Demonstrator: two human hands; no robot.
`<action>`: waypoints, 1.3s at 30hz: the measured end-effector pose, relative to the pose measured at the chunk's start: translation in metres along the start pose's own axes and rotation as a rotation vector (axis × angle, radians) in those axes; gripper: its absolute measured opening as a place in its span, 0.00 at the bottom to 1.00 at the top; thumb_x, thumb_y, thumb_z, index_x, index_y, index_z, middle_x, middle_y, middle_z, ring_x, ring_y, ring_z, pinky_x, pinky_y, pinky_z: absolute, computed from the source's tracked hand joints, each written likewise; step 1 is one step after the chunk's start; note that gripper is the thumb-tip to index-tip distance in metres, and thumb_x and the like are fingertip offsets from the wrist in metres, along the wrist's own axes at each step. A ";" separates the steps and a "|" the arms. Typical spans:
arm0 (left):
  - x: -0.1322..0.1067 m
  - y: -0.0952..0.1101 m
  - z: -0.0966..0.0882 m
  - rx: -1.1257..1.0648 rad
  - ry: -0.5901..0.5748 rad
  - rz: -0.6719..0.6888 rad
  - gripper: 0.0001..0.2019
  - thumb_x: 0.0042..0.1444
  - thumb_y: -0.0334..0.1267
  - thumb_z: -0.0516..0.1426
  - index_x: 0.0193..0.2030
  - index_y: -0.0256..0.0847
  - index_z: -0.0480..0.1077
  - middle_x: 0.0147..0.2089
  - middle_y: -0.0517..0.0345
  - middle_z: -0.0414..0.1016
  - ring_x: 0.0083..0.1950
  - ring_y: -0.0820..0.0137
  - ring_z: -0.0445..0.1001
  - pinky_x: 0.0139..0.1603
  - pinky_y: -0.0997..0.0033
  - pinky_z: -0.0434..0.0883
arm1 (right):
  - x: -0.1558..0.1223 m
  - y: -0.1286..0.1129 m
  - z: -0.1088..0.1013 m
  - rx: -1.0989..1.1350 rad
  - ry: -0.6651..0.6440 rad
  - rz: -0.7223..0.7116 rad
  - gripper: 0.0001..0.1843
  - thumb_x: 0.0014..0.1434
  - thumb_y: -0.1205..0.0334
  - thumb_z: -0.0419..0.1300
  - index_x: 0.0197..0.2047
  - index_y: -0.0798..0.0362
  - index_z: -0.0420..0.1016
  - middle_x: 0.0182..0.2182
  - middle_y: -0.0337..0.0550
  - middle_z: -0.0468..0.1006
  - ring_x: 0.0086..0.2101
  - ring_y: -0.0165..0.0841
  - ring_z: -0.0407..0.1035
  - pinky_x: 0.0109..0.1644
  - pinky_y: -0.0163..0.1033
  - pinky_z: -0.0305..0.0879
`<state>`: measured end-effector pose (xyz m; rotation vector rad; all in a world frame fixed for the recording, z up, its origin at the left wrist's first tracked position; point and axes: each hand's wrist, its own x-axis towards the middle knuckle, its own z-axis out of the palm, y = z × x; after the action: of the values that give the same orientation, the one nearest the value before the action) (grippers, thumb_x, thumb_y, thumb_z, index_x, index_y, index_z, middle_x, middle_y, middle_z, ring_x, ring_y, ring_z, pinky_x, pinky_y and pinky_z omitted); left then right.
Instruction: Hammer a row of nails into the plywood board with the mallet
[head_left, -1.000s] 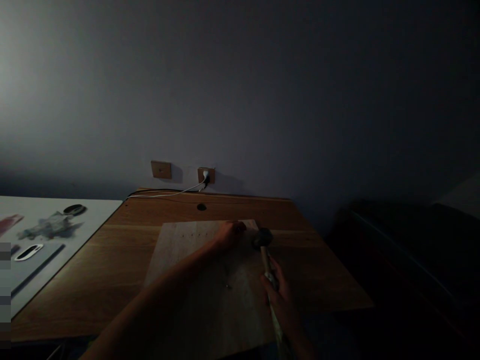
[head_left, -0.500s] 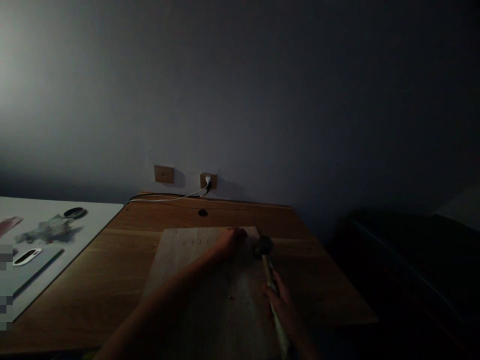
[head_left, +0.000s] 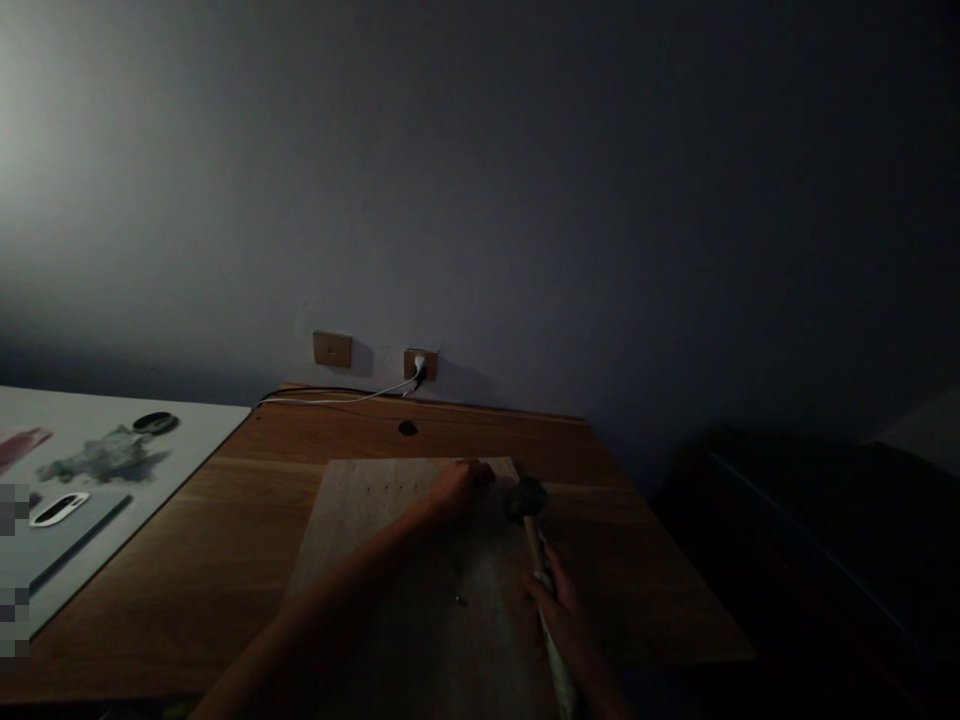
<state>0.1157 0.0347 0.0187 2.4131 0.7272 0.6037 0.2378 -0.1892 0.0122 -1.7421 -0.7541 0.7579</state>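
A pale wooden board (head_left: 375, 530) lies on a brown wooden table (head_left: 225, 540). My left hand (head_left: 459, 487) rests near the board's far edge with its fingers pinched together; what they hold is too small and dark to make out. My right hand (head_left: 564, 618) is closed round the handle of a hammer (head_left: 534, 540). The hammer's dark head sits just right of my left hand, low over the board. A row of small dots, perhaps nails, runs along the board left of my left hand. One small nail (head_left: 459, 599) lies loose on the board.
A white cable (head_left: 337, 398) runs from a wall socket (head_left: 419, 364) across the table's back edge. A small dark round thing (head_left: 407, 428) lies behind the board. A white surface (head_left: 97, 480) at the left carries several items. Dark furniture (head_left: 825, 540) stands at the right.
The hammer head has dipped slightly toward the board beside my left hand. The camera has tilted a little; both hands keep their grip.
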 end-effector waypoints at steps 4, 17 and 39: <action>-0.001 0.001 -0.001 0.001 -0.021 -0.005 0.15 0.56 0.26 0.55 0.46 0.39 0.78 0.46 0.52 0.81 0.45 0.67 0.78 0.50 0.71 0.71 | 0.000 0.000 -0.001 0.006 0.022 -0.029 0.41 0.47 0.37 0.67 0.62 0.45 0.74 0.43 0.46 0.82 0.43 0.45 0.77 0.41 0.42 0.75; -0.003 0.009 -0.003 0.077 0.005 -0.014 0.11 0.61 0.30 0.54 0.43 0.42 0.77 0.45 0.52 0.80 0.46 0.64 0.78 0.47 0.70 0.70 | 0.002 0.006 0.002 0.000 0.053 -0.092 0.33 0.48 0.39 0.68 0.54 0.45 0.78 0.44 0.46 0.82 0.48 0.48 0.76 0.44 0.44 0.76; -0.001 0.005 -0.001 0.094 -0.003 -0.025 0.11 0.59 0.29 0.55 0.45 0.41 0.76 0.48 0.51 0.79 0.47 0.64 0.77 0.49 0.70 0.71 | 0.004 0.012 0.000 -0.020 0.030 -0.096 0.35 0.53 0.38 0.65 0.59 0.47 0.76 0.51 0.47 0.80 0.56 0.49 0.72 0.56 0.49 0.71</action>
<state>0.1165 0.0305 0.0221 2.4860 0.7995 0.5673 0.2418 -0.1893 0.0000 -1.7190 -0.8212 0.6597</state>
